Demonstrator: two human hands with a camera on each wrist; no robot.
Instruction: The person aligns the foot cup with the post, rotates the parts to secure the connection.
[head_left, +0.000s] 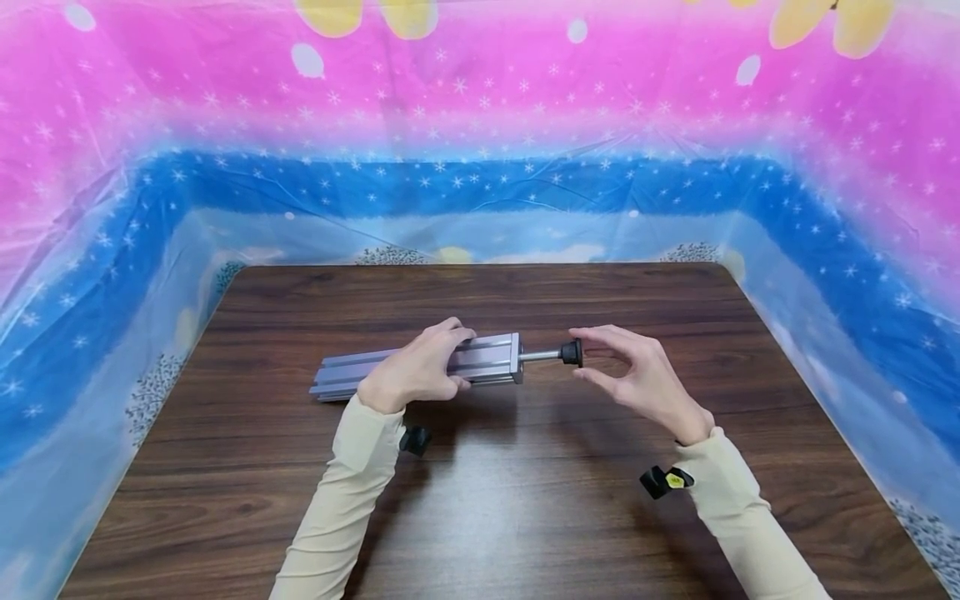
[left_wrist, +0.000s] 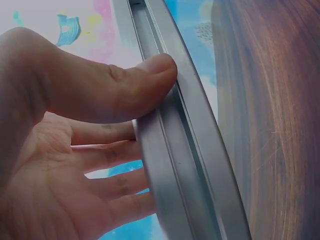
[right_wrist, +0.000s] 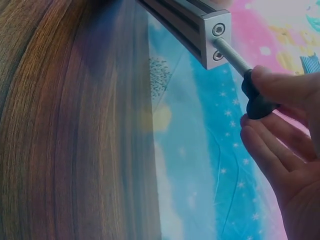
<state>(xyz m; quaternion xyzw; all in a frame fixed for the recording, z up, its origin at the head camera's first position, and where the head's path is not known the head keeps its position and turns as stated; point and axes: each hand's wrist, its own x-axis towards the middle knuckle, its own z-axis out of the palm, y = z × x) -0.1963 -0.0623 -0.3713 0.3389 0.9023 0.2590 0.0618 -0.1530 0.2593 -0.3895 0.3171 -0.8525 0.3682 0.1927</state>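
Note:
A silver slotted aluminium profile lies across the middle of a dark wooden table. My left hand grips it near its middle, thumb pressed on the near edge of the profile and fingers wrapped over the far side. A thin metal rod sticks out of the profile's right end plate. At the rod's tip sits a black knob. My right hand pinches that knob between thumb and fingers.
A pink and blue starry plastic sheet stands as a wall round the table's back and sides. Small black wrist mounts sit below both cream sleeves. Bare tabletop lies in front of and behind the profile.

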